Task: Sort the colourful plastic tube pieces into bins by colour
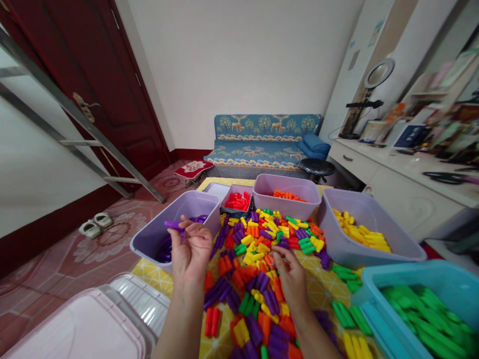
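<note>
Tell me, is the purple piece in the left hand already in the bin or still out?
Out. The left hand holds the purple piece above the lavender bin, not yet dropped.

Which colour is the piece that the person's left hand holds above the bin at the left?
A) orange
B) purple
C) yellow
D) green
B: the left hand pinches a purple piece over the left bin, which already has purple pieces inside.

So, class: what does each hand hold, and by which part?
The left hand pinches a purple piece by its near end; the right hand rests on the pile, grip unclear.
</note>
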### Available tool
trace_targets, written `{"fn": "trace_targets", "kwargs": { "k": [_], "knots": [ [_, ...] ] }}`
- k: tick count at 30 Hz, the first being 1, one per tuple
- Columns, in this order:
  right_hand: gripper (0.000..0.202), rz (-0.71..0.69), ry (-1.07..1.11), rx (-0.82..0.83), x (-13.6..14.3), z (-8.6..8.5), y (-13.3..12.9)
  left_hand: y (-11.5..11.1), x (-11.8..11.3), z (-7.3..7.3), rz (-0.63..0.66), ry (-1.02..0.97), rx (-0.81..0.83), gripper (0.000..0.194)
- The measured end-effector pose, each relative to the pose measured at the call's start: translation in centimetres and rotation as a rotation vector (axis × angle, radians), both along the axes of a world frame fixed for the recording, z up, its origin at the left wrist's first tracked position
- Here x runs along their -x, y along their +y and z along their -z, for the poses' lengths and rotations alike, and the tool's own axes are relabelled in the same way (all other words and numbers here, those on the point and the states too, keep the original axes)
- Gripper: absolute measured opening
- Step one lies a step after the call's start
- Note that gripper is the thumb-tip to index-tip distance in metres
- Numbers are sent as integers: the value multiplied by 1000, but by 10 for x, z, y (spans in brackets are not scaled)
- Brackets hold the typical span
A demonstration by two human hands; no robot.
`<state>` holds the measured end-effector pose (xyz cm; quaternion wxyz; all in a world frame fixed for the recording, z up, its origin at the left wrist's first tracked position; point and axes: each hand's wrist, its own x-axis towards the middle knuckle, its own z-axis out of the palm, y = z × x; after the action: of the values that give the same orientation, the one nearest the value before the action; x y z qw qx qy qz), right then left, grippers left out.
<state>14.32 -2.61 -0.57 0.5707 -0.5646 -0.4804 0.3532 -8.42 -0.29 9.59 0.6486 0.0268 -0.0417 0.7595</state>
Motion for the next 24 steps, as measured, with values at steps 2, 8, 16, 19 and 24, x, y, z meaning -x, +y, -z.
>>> {"fn": "trace_targets", "kwargs": {
  "k": [2, 8, 16, 19, 24],
  "knots": [
    [34, -2, 4, -1, 0, 0, 0, -1, 2, -1, 15, -23, -17, 42],
    [36, -3, 5, -3, 0, 1, 0, 0, -7, 4, 29, 121, -12, 28],
    [28, 57, -198, -149, -1, 4, 0, 9, -48, 63, 0, 1755, 71, 38],
    [26, 130, -402, -249, -3, 8, 3, 6, -59, 82, -170, 2251, -24, 45],
    [44, 51, -715, -150, -2, 14, 7, 6, -71, 95, -211, 2342, -105, 49]
  ]
}}
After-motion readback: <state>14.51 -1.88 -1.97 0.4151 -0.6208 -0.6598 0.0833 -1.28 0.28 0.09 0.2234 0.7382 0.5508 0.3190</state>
